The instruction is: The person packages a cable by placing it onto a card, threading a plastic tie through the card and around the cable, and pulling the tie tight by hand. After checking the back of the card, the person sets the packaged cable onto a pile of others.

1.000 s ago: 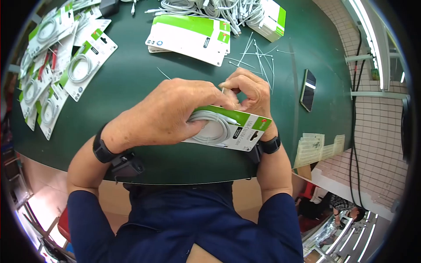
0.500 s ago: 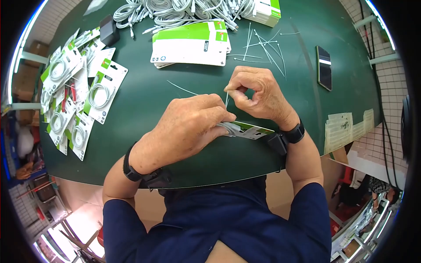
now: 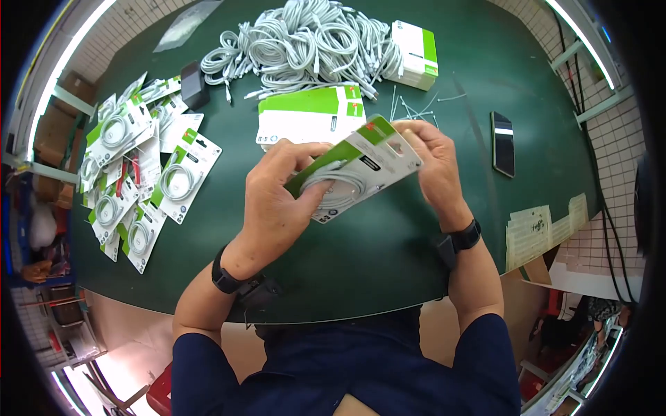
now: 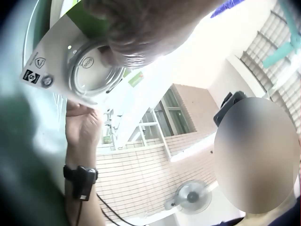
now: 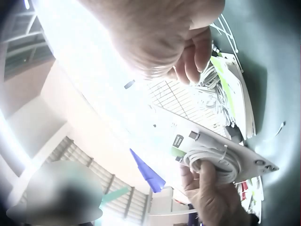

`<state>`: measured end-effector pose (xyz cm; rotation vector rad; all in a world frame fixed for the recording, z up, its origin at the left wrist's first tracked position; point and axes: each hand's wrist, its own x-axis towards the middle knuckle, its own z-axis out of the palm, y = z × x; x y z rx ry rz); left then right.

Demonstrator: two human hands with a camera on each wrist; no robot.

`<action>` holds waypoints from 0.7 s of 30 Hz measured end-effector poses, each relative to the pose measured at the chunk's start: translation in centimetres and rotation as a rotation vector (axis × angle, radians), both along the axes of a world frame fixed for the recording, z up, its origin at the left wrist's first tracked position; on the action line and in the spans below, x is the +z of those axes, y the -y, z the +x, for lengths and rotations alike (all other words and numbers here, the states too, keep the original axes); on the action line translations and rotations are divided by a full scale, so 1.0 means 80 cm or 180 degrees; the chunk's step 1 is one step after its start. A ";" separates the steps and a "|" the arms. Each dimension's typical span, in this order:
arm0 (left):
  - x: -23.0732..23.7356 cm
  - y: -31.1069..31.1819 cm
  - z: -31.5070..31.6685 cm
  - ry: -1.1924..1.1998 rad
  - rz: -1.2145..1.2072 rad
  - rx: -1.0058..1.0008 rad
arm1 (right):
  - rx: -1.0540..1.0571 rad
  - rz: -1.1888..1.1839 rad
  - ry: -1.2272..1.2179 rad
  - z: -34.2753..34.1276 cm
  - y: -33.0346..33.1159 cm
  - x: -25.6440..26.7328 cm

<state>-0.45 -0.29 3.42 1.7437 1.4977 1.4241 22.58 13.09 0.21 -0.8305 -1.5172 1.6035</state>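
My left hand (image 3: 277,187) grips a green and white carded USB cable (image 3: 374,163), its thumb across the coiled white cable. The card is held tilted above the table, its hang-hole end towards the upper right. My right hand (image 3: 437,163) pinches that end by the corner, its fingertips partly hidden behind the card. In the left wrist view the coil (image 4: 89,70) lies flat against the card. The right wrist view shows the left hand (image 5: 216,197) with its thumb at the coil, and the right hand (image 5: 174,42) at the far end in glare.
A large heap of white cables (image 3: 312,41) lies at the back, beside a stack of cards (image 3: 415,55). More flat cards (image 3: 295,114) and loose zip ties (image 3: 416,111) lie before it. Finished-looking carded cables (image 3: 177,180) pile up left; a phone (image 3: 503,144) lies right.
The card has swung up from nearly edge-on to face the head camera. My right hand, which was pinching a thin zip tie, has moved to the card's hang-hole end.
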 end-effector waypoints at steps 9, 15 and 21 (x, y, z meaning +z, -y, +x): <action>-0.025 -0.007 0.003 0.1518 -0.0372 0.0056 | 0.0492 0.0025 -0.0362 -0.028 0.059 -0.009; -0.015 0.003 0.012 0.1971 -0.0366 -0.0384 | 0.0631 -0.0197 -0.0373 -0.014 0.046 -0.015; 0.001 0.008 0.011 0.1891 -0.0216 -0.0696 | 0.0729 -0.0359 -0.1009 -0.014 0.042 -0.020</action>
